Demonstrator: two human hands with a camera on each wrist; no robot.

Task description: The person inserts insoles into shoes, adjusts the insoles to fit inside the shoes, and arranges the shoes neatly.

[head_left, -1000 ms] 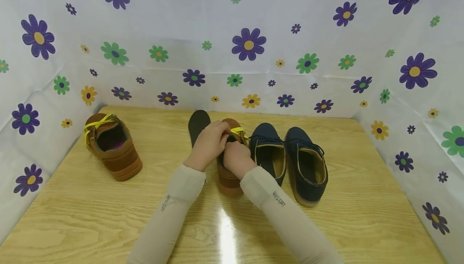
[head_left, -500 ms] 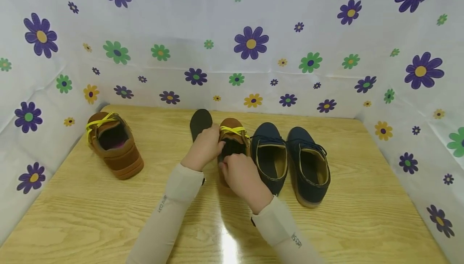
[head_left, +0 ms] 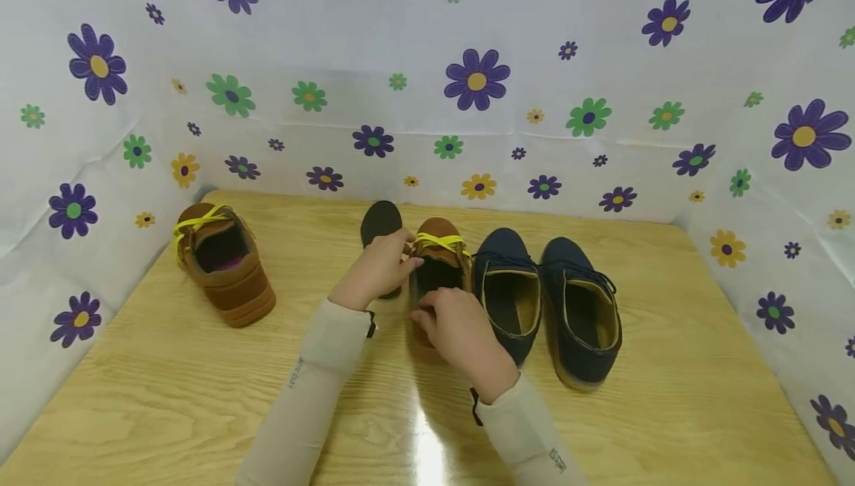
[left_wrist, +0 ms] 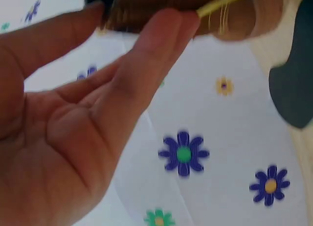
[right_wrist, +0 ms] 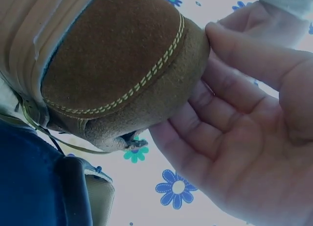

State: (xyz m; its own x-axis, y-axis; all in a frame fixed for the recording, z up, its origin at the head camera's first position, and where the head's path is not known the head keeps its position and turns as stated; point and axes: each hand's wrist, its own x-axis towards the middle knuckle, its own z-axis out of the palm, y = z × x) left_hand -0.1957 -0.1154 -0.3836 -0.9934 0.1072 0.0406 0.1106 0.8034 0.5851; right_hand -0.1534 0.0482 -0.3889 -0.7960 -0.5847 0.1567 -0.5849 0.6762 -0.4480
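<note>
A brown suede shoe (head_left: 436, 271) with yellow laces stands mid-table, toe toward the back cloth. My left hand (head_left: 377, 267) grips its left collar, thumb at the opening and fingers along the outside; the left wrist view shows those fingers (left_wrist: 161, 35) against the shoe's side. At the heel, my right hand (head_left: 461, 330) holds the collar. In the right wrist view the thumb meets the heel's rim (right_wrist: 195, 50), while the fingertips pass out of sight behind it. A dark insole (head_left: 382, 219) lies just left of the shoe, partly covered by my left hand.
Two navy lace-up shoes stand to the right, the nearer navy shoe (head_left: 509, 286) close beside the brown one and the other navy shoe (head_left: 581, 315) farther right. Another brown shoe (head_left: 223, 267) sits at the left. Flowered white cloth (head_left: 401, 100) encloses the wooden table (head_left: 167, 375).
Both hands were together at the shoe's opening. My right hand has drawn back to the heel, and my left has settled on the left collar. The view has turned slightly left.
</note>
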